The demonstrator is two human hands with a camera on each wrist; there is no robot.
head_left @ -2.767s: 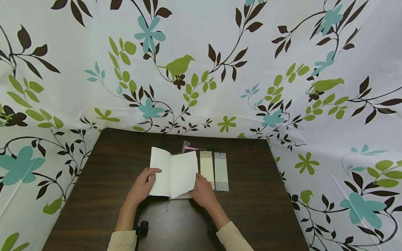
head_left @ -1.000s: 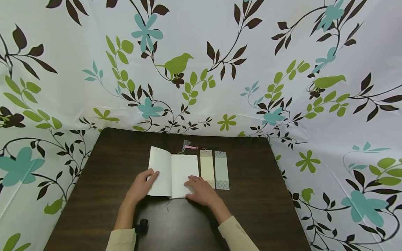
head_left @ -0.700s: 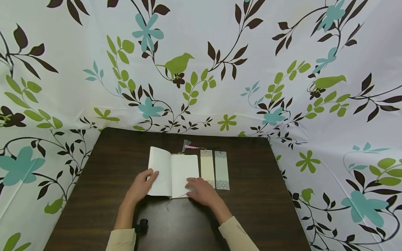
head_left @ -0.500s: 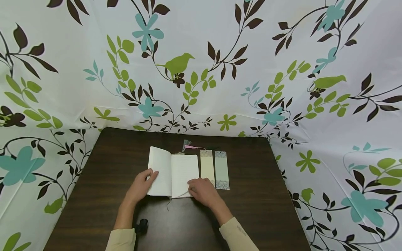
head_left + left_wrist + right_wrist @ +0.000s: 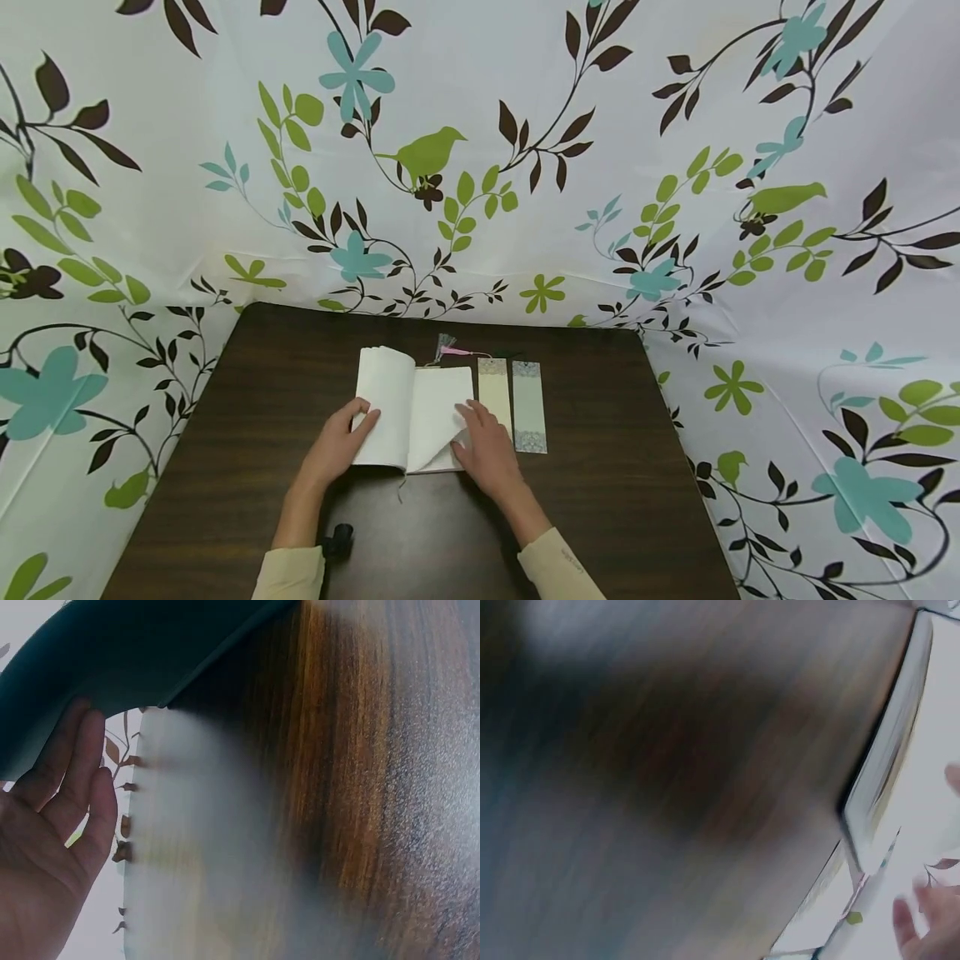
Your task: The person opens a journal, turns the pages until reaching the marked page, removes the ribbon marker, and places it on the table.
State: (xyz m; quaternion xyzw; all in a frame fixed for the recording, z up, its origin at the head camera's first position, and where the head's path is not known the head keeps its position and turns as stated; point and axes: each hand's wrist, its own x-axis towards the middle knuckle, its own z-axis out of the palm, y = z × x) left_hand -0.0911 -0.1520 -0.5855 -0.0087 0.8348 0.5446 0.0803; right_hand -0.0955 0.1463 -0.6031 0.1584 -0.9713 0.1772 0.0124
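Two hands attend to one open notebook (image 5: 420, 408), which lies toward the far edge of the table (image 5: 247, 433), roughly midway between the left and right edges. From the left, we see the left hand (image 5: 334, 437) grasping the notebook's left half, thumb on the white page and fingers against the dark cover underneath; the left wrist view shows that cover raised off the tabletop. Next comes the spine, a thin ribbon (image 5: 401, 493) trailing from the end away from the far edge. On the right half, a leaf (image 5: 437, 404) has its lower right corner bent up, and the right hand (image 5: 486, 446) is at that corner; whether it pinches the paper we cannot tell.

We judge the step in hand to be turning this leaf. The next move, as we read it, calls for a sure hold on the corner and a sweep leftward over the spine, the left hand steadying its side.

The notebook points at the far edge: its spine and each page's long axis run that way. Farther right, a cream bookmark (image 5: 493, 400) lies just beside the notebook, then a pale green bookmark (image 5: 529, 408), both lengthwise toward the far edge too.
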